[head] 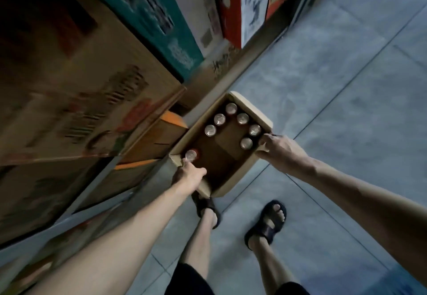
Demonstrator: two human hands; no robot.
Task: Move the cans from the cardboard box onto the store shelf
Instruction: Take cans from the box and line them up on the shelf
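the box sits on the floor beside the shelf. the left hand closes its fingers on a can in the near corner; the right hand grips the box wall. six cans stand farther in.

Grey tiled floor, stacked printed cartons, teal carton, black sandals

Both bare arms stretched forward and down, left hand with fingers curled and closed, right hand clamped, knuckles up, feet in dark sandals below.
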